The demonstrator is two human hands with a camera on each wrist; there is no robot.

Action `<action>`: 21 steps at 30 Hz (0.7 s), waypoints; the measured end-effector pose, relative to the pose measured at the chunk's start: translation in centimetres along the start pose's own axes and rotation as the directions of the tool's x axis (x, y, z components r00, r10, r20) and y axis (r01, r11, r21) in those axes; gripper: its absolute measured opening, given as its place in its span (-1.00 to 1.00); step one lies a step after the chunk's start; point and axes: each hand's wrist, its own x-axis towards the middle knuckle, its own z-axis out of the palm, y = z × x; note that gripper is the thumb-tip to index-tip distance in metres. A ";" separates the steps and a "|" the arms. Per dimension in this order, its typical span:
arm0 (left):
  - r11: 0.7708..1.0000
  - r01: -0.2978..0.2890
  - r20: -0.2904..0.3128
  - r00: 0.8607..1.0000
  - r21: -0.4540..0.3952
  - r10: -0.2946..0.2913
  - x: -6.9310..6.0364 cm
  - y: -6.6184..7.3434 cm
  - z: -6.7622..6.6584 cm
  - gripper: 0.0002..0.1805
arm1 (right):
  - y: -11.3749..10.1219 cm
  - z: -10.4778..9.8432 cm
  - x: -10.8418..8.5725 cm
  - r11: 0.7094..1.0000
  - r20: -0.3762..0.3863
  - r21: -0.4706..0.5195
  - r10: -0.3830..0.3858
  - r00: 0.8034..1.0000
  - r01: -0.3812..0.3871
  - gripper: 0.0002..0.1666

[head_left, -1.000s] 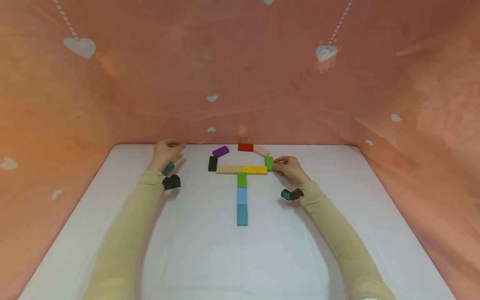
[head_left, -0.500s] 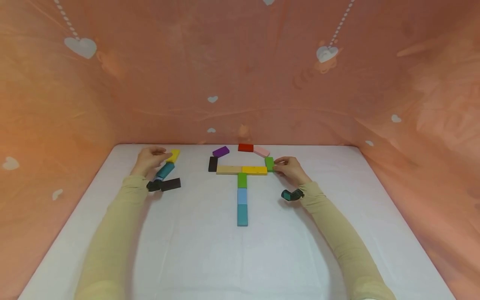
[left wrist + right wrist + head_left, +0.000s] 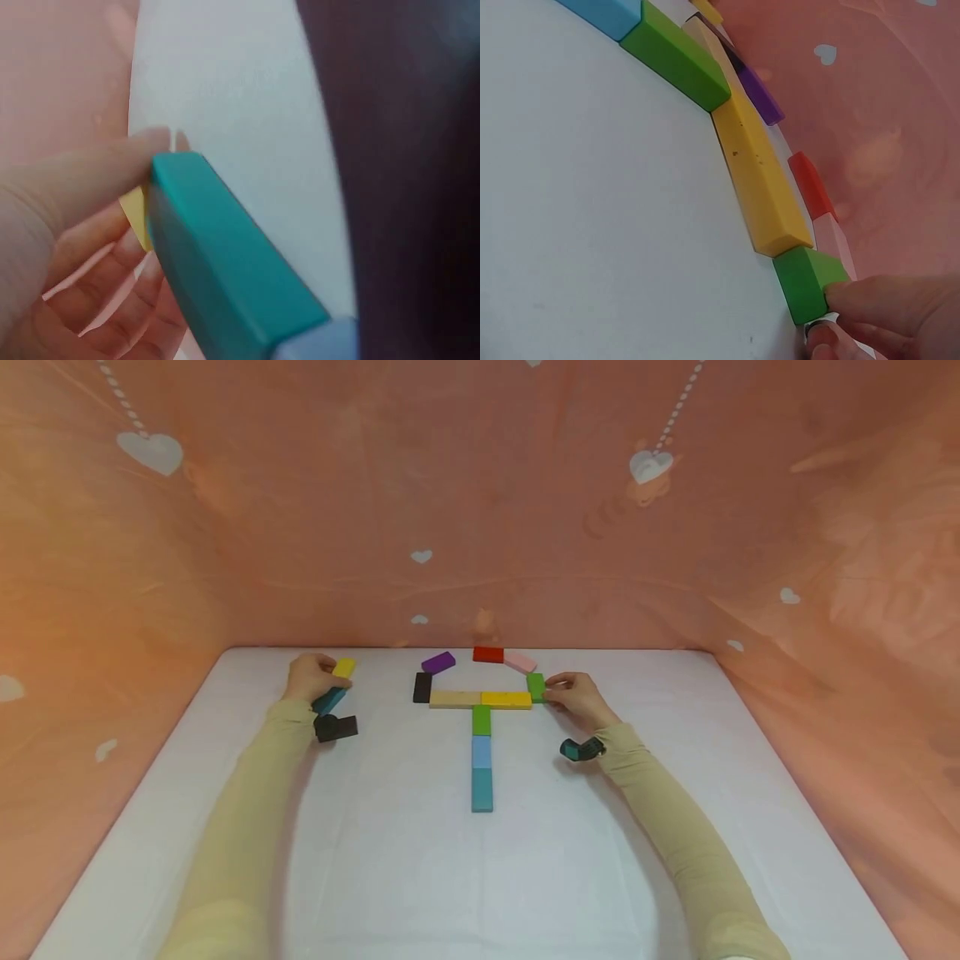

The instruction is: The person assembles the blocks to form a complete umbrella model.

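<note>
At the back left, my left hand (image 3: 311, 677) has its thumb and fingers on either side of a yellow block (image 3: 343, 667), which it appears to pinch. The hand partly covers the yellow block, and the teal block (image 3: 232, 255) beside it runs toward the wrist. On the right, my right hand (image 3: 577, 695) touches the outer side of a green block (image 3: 802, 285) with its fingertips. That block stands at the right end of a row made of a tan block (image 3: 453, 699) and a yellow-orange block (image 3: 761, 180).
Below the row runs a stem of green (image 3: 482, 720), light blue (image 3: 482, 752) and teal (image 3: 482, 789) blocks. A black (image 3: 422, 687), a purple (image 3: 438, 662), a red (image 3: 488, 654) and a pink block (image 3: 520, 661) arch behind. Another dark block (image 3: 347, 727) lies by the left wrist.
My left hand moved left and toward me from the back edge, then slightly right onto the yellow block. The right hand stays at the green block.
</note>
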 end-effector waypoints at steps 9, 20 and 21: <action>0.991 -0.129 -0.015 0.991 0.037 0.129 0.5 1.5 0.9 -0.49 | 0.0 0.0 -0.2 1.000 -0.004 0.011 0.013 1.000 -0.013 -0.57; 0.942 -0.318 0.112 0.938 -0.108 0.329 1.8 8.5 5.1 -0.55 | 0.0 0.0 -0.2 1.000 -0.003 -0.001 -0.003 1.000 0.003 -0.59; 0.937 -0.336 0.125 0.930 -0.099 0.346 1.9 8.9 5.6 -0.56 | 0.0 0.0 -0.1 1.000 -0.005 -0.005 -0.004 1.000 0.004 -0.59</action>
